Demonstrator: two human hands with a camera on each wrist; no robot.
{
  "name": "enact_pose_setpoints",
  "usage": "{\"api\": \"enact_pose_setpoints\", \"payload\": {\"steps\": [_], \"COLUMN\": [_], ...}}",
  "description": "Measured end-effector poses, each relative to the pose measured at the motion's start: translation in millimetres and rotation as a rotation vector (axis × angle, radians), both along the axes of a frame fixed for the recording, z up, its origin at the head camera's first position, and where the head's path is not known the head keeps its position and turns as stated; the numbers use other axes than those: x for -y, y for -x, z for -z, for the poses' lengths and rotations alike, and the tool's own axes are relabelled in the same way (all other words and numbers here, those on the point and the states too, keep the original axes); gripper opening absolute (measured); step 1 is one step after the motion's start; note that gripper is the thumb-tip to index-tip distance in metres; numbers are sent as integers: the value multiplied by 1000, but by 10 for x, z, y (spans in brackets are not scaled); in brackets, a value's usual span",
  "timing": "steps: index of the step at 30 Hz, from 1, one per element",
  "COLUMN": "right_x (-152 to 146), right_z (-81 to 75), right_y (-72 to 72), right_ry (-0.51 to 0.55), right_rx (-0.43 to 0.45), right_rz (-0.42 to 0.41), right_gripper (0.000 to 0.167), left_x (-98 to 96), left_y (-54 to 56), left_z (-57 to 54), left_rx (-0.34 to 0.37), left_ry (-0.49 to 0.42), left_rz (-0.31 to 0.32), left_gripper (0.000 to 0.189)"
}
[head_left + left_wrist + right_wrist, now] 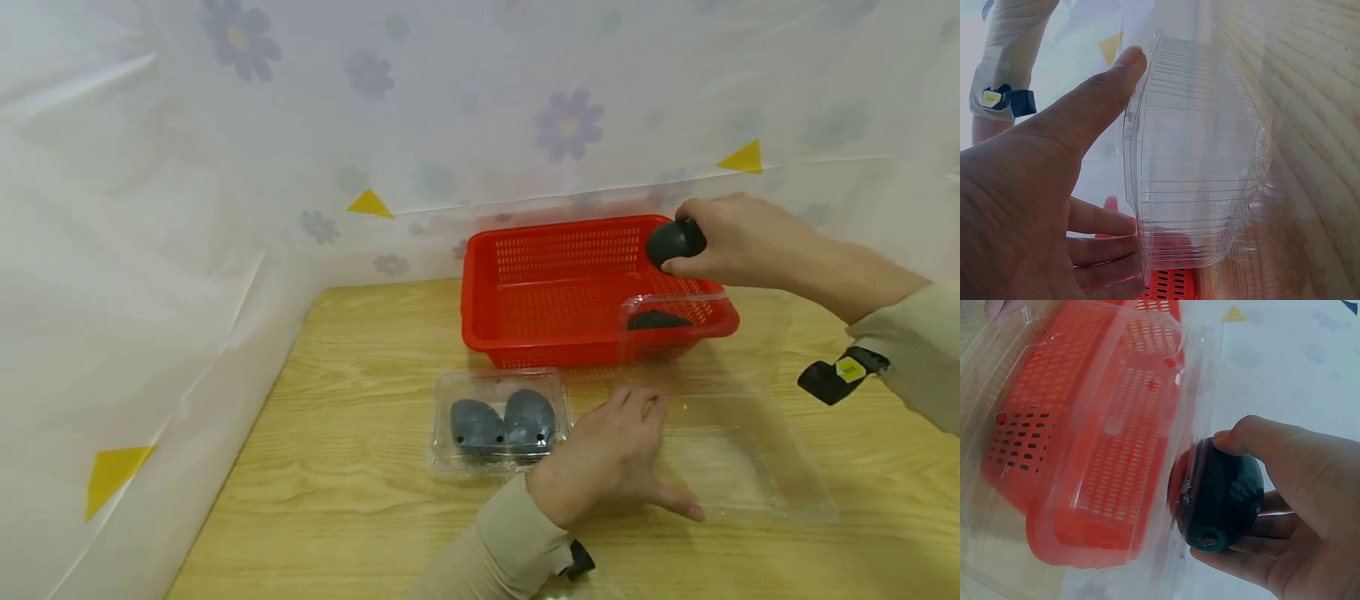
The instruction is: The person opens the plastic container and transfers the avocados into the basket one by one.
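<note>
My right hand (738, 242) grips a dark green avocado (675, 242) between thumb and fingers above the right end of the red basket (480, 342). The right wrist view shows this avocado (1225, 494) partly behind the raised clear lid (1197, 394). Another dark avocado (658, 320) lies in the basket, seen through that lid. My left hand (607, 458) rests against the near-left side of the open clear plastic clamshell (750, 467). In the left wrist view its straight thumb and extended fingers touch the rim of the clamshell (1197, 144).
Left of my left hand, a closed clear clamshell (442, 450) holds two dark avocados (477, 425). Everything stands on a wood-grain table (337, 500). A white flowered sheet (450, 100) with yellow triangles hangs behind and at the left.
</note>
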State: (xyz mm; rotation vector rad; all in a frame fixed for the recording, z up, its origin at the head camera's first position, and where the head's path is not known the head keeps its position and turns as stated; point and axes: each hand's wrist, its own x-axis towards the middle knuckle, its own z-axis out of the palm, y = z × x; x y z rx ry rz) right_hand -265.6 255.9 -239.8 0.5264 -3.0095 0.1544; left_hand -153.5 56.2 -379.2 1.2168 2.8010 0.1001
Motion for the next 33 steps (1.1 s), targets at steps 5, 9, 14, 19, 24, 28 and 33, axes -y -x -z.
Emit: {"api": "enact_pose_setpoints", "payload": {"steps": [5,9,14,19,24,28,33], "right_x": [-17,-48,-59,-42,1,26,50], "right_z": [63,127,241,325,402,453,531], "right_y": [105,173,265,354,425,462,499], "right_ry": [-14,-28,-29,-44,-72,-94,-82], "right_rx": [30,41,75,102,137,174,195], "right_rz": [3,-11,-22,-20,-36,-40,-64], "right_gripper": [55,52,51,51,48,46,44], "left_x": [-21,-48,-47,-39,-40,-47,-50], "left_y": [-23,-36,-56,-56,-70,-78,-85], "left_z": [-1,-11,-5,-13,-13,-15,-20], "left_rx": [-8,-7,-59,-42,-52,-45,-40], "left_ry": [1,8,2,5,5,8,18], "left_rz": [-8,-13,11,2,8,8,7], "left_gripper": [108,108,108,109,110,111,112]}}
